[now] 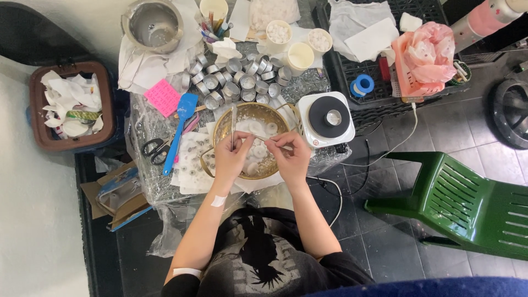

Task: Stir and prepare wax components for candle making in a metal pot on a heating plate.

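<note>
My left hand (231,155) grips a thin metal tool, likely tweezers (234,122), that points up over a gold-coloured bowl (226,120). My right hand (292,158) pinches a thin white wick (273,142) over the same bowl. Several round white wax discs (258,151) lie inside the bowl. Behind the bowl stands a cluster of empty silver tealight cups (242,77).
A small white hot plate (327,117) sits right of the bowl. Black scissors (154,149), a blue spatula (180,124) and a pink note (163,97) lie left. A steel pot (152,25) and paper cups (300,55) stand behind. A brown bin (39,99) sits left, a green chair (467,201) right.
</note>
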